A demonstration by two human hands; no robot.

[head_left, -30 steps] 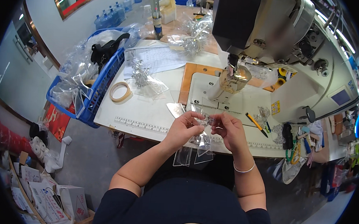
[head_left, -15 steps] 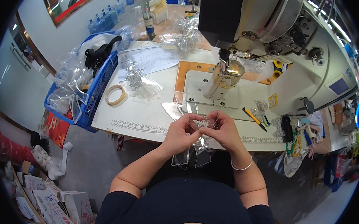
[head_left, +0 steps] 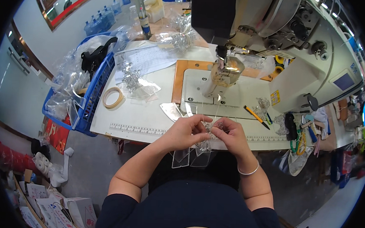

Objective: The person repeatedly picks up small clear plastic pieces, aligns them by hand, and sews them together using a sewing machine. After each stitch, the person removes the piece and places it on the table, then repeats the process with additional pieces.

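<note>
Both hands meet over the front edge of a white sewing machine table, around a clear plastic piece (head_left: 203,146) with crinkled, silvery parts at its middle. Its flat, thin-edged transparent panels hang below the table edge, and thin clear strips stick up toward the machine. My left hand (head_left: 185,132) pinches one side of the piece between thumb and fingers. On the other side, my right hand (head_left: 232,136) is closed with thumb against index finger. The fingers partly hide the silvery middle, so its exact shape cannot be made out. Just beyond my left hand lies a shiny flat piece (head_left: 171,111).
A sewing machine (head_left: 225,81) stands straight ahead. Left on the table are a tape roll (head_left: 112,98), silvery clear pieces (head_left: 133,77) and paper sheets (head_left: 154,57); a blue basket (head_left: 100,76) adjoins. At right lie a yellow pen (head_left: 256,117) and hand tools (head_left: 301,136).
The clear piece has turned slightly in my hands, and its hanging panels have shifted a little left. My right fingers have moved their grip. The whole view has shifted slightly.
</note>
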